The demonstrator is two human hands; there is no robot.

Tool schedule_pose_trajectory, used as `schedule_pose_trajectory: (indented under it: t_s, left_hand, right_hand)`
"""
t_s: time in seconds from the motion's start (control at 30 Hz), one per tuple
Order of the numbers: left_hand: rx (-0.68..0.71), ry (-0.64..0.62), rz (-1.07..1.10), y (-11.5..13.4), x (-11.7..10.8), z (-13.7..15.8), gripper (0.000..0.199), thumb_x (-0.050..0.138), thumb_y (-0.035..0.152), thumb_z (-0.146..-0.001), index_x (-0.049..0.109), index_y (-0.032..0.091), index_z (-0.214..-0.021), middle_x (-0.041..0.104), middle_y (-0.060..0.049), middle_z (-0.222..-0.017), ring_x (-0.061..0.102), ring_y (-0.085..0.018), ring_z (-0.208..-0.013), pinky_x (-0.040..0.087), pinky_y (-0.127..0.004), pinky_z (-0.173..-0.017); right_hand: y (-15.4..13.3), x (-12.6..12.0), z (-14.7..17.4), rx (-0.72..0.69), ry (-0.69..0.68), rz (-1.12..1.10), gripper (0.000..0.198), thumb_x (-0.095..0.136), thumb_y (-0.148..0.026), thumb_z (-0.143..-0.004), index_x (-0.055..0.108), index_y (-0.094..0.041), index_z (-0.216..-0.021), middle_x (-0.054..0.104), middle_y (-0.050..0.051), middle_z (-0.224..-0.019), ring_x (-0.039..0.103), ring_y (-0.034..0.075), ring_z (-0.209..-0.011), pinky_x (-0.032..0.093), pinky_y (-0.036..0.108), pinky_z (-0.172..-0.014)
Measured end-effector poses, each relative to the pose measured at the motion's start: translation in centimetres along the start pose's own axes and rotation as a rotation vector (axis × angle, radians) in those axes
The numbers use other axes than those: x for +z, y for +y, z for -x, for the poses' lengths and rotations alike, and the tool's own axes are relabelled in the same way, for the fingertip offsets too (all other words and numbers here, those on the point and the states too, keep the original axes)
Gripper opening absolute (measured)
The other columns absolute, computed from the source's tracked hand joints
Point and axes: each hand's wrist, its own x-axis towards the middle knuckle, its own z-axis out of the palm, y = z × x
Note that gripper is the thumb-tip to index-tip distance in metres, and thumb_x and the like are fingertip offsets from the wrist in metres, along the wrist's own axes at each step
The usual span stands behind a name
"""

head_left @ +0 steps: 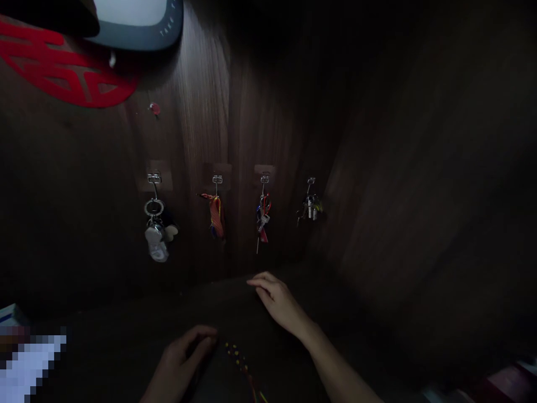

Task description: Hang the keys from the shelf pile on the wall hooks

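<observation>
My left hand [180, 361] is low in the head view, palm down over the dark shelf surface, its fingers loosely bent and slightly apart. Nothing shows in its fingers. Just right of its fingertips lies a thin dark strand with yellow dots [237, 358], its lower end showing red and yellow cords. My right hand [274, 296] reaches in farther, close to where the surface meets the back panel. Its fingers are stretched toward the left with the thumb a little apart, and I see nothing in them. Both hands are apart from the hanging keys.
On the wood panel hang a key ring with a pale fob [155, 240], an orange braided cord [216, 215], a key bunch with red pieces [263, 215] and another bunch [311, 207]. Above are a cap [138, 33] and a red paper cutout [92, 89]. A box [12, 314] stands left.
</observation>
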Motion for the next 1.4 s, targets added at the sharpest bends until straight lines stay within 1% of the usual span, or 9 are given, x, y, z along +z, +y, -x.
schedule_pose_trajectory:
  t_s: [0.13, 0.27, 0.5, 0.6, 0.73, 0.87, 1.07, 1.23, 1.4]
  left_hand:
    - [0.191, -0.005, -0.12, -0.8, 0.1, -0.1, 0.02, 0.053, 0.034, -0.082, 0.071, 0.03, -0.09, 0.072, -0.001, -0.098, 0.066, -0.019, -0.095, 0.05, -0.029, -0.087]
    - [0.299, -0.01, -0.255, -1.7, 0.3, -0.2, 0.024, 0.054, 0.027, -0.083, 0.069, 0.033, -0.101, 0.068, -0.003, -0.111, 0.062, -0.021, -0.104, 0.051, -0.035, -0.091]
    - [0.419, -0.103, -0.415, -2.3, 0.4, 0.1, 0.034, 0.055, 0.025, -0.084, 0.061, 0.035, -0.116, 0.064, -0.005, -0.118, 0.058, -0.023, -0.111, 0.051, -0.04, -0.092]
    - [0.41, -0.12, -0.407, -2.0, 0.5, 0.1, 0.029, 0.057, 0.025, -0.083, 0.064, 0.033, -0.109, 0.066, -0.005, -0.113, 0.059, -0.024, -0.106, 0.051, -0.039, -0.089]
    - [0.366, -0.12, -0.357, -1.3, 0.5, 0.2, 0.01, 0.057, 0.022, -0.082, 0.066, 0.026, -0.085, 0.067, -0.005, -0.101, 0.061, -0.022, -0.097, 0.052, -0.034, -0.082]
    - [0.324, -0.131, -0.351, -0.7, 0.4, 0.2, 0.012, 0.053, 0.019, -0.084, 0.06, 0.024, -0.074, 0.066, -0.003, -0.091, 0.061, -0.02, -0.088, 0.05, -0.031, -0.077]
    - [0.299, -0.084, -0.367, -1.0, -0.1, 0.0, 0.008, 0.053, 0.023, -0.085, 0.061, 0.024, -0.083, 0.065, -0.003, -0.09, 0.06, -0.021, -0.088, 0.049, -0.033, -0.078]
    - [0.281, -0.024, -0.378, -1.6, -1.2, -0.3, 0.011, 0.054, 0.027, -0.084, 0.064, 0.025, -0.091, 0.066, -0.003, -0.095, 0.061, -0.022, -0.093, 0.048, -0.035, -0.083]
    - [0.236, 0.041, -0.4, -1.7, -2.2, -0.7, 0.015, 0.051, 0.03, -0.086, 0.064, 0.025, -0.092, 0.067, -0.003, -0.096, 0.06, -0.022, -0.094, 0.048, -0.037, -0.084]
  right_hand:
    - [0.1, 1.2, 0.8, 0.02, -0.079, 0.008, 0.03, 0.044, -0.015, -0.088, 0.067, -0.024, -0.105, 0.062, 0.004, -0.104, 0.058, 0.015, -0.1, 0.043, 0.027, -0.091]
    - [-0.5, 1.5, 1.2, 0.037, -0.202, 0.052, 0.028, 0.044, -0.018, -0.088, 0.068, -0.024, -0.101, 0.065, 0.003, -0.101, 0.06, 0.016, -0.096, 0.043, 0.025, -0.086]
    - [-1.2, 1.6, 1.9, 0.052, -0.468, 0.158, 0.018, 0.053, -0.029, -0.082, 0.069, -0.025, -0.091, 0.07, -0.001, -0.086, 0.063, 0.014, -0.076, 0.04, 0.021, -0.063]
    - [-1.6, 1.9, 2.2, 0.026, -0.517, 0.204, 0.017, 0.059, -0.037, -0.079, 0.069, -0.024, -0.083, 0.069, -0.002, -0.075, 0.061, 0.014, -0.065, 0.035, 0.021, -0.054]
    - [-2.1, 2.5, 2.6, -0.027, -0.551, 0.228, 0.028, 0.066, -0.051, -0.071, 0.067, -0.023, -0.073, 0.066, -0.003, -0.065, 0.057, 0.013, -0.057, 0.03, 0.021, -0.049]
    - [-2.4, 3.1, 2.9, -0.08, -0.543, 0.284, 0.036, 0.069, -0.058, -0.063, 0.065, -0.024, -0.075, 0.066, -0.003, -0.068, 0.057, 0.014, -0.059, 0.03, 0.022, -0.052]
    - [-2.4, 3.2, 2.9, -0.084, -0.528, 0.32, 0.018, 0.068, -0.033, -0.068, 0.062, -0.023, -0.082, 0.065, -0.002, -0.079, 0.057, 0.014, -0.065, 0.031, 0.023, -0.054]
    - [-1.1, 3.5, 2.2, -0.019, -0.348, 0.321, 0.011, 0.059, -0.024, -0.076, 0.06, -0.021, -0.087, 0.063, 0.001, -0.085, 0.058, 0.016, -0.075, 0.035, 0.025, -0.064]
    - [-0.3, 3.6, 1.5, 0.071, -0.227, 0.18, 0.01, 0.054, -0.025, -0.083, 0.06, -0.022, -0.091, 0.065, 0.002, -0.09, 0.06, 0.017, -0.083, 0.04, 0.027, -0.072]
